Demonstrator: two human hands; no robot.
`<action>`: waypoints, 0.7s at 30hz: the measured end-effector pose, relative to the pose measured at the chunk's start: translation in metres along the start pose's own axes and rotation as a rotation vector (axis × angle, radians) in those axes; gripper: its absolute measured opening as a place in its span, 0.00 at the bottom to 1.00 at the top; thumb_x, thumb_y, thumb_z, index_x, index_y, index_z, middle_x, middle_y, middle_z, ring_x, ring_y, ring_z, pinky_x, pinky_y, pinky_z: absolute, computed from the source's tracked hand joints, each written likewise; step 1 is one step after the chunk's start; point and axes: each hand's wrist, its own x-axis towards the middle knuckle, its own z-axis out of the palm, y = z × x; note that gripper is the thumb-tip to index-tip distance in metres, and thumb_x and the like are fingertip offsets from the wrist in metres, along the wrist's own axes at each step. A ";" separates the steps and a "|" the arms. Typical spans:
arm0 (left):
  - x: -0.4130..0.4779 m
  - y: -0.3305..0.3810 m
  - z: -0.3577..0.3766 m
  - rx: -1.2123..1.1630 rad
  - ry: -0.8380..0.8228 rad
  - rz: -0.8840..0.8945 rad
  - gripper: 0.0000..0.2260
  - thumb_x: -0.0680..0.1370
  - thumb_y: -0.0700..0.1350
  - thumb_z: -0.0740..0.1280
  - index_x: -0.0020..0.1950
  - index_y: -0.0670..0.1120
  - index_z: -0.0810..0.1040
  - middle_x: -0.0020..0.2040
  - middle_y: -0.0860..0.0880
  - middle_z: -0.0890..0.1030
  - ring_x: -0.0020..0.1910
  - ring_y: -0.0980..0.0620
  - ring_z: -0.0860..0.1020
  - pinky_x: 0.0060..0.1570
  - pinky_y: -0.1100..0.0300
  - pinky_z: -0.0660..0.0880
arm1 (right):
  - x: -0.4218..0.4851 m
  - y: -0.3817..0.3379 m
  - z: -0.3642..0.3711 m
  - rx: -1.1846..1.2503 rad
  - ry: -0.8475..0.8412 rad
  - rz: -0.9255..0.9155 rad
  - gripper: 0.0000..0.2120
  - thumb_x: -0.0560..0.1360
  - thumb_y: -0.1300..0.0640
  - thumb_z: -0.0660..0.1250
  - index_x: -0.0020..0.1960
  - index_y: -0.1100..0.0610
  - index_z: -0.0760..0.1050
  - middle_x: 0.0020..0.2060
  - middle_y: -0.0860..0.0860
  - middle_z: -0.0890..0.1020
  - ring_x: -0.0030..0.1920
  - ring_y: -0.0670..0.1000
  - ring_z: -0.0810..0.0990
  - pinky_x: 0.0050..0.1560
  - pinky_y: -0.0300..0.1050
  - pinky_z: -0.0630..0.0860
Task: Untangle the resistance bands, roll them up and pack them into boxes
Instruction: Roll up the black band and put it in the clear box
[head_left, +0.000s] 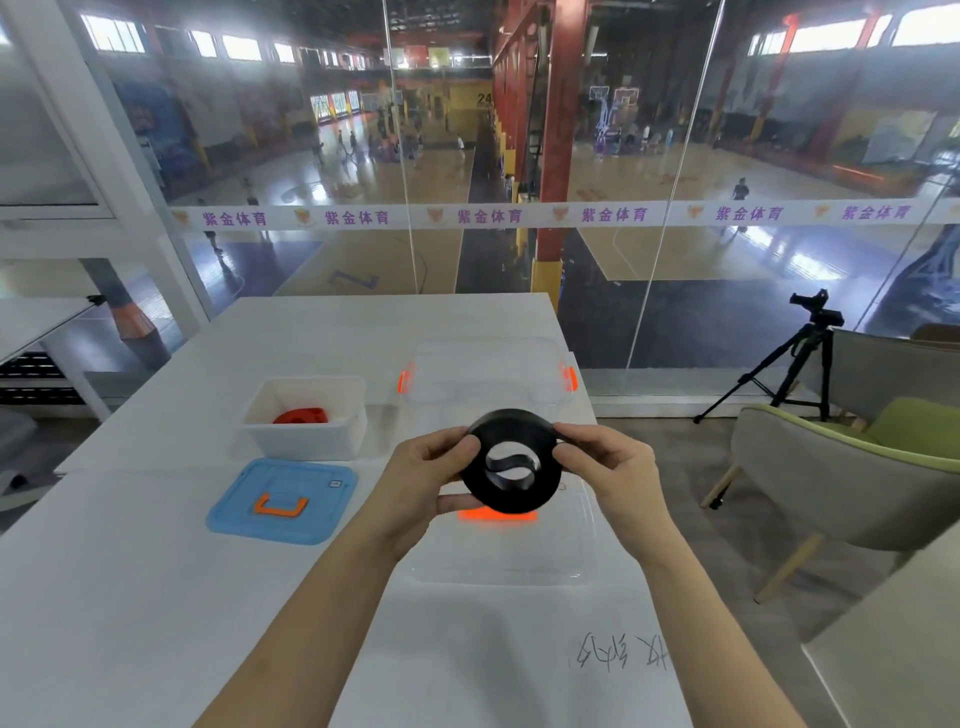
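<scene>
A black resistance band (511, 499), wound into a loose roll, is held in the air above the white table (156, 597). My left hand (423, 475) grips its left side and my right hand (605, 462) pinches its right edge. A rolled red band (301, 415) lies inside a white box (306, 439) further back on the left. A clear box with orange latches (485, 371) stands behind the roll. Under my hands lies a clear lid with an orange handle (504, 564).
A blue lid with an orange handle (283, 499) lies flat in front of the white box. Handwriting (618, 652) marks the table near the right edge. A grey and green chair (852, 478) and a camera tripod (795, 358) stand to the right. A glass wall runs behind the table.
</scene>
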 end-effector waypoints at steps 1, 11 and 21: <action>0.001 0.000 -0.003 -0.037 0.017 -0.007 0.09 0.83 0.44 0.68 0.60 0.45 0.86 0.56 0.40 0.86 0.58 0.41 0.85 0.53 0.44 0.84 | 0.000 0.002 0.002 0.012 0.005 -0.012 0.14 0.76 0.72 0.73 0.53 0.55 0.87 0.48 0.54 0.90 0.50 0.54 0.89 0.53 0.44 0.85; 0.005 -0.010 -0.035 -0.221 0.080 -0.074 0.10 0.82 0.47 0.69 0.58 0.44 0.87 0.55 0.43 0.87 0.56 0.44 0.86 0.61 0.37 0.81 | 0.008 0.020 0.048 0.108 0.138 0.014 0.09 0.76 0.72 0.74 0.51 0.60 0.82 0.47 0.61 0.88 0.47 0.55 0.88 0.50 0.44 0.84; 0.025 0.004 -0.100 -0.284 0.096 -0.114 0.10 0.83 0.47 0.68 0.57 0.45 0.86 0.54 0.45 0.87 0.52 0.47 0.86 0.54 0.46 0.83 | 0.020 0.035 0.126 0.032 0.189 0.115 0.10 0.76 0.65 0.76 0.53 0.53 0.84 0.49 0.53 0.88 0.51 0.55 0.88 0.60 0.57 0.83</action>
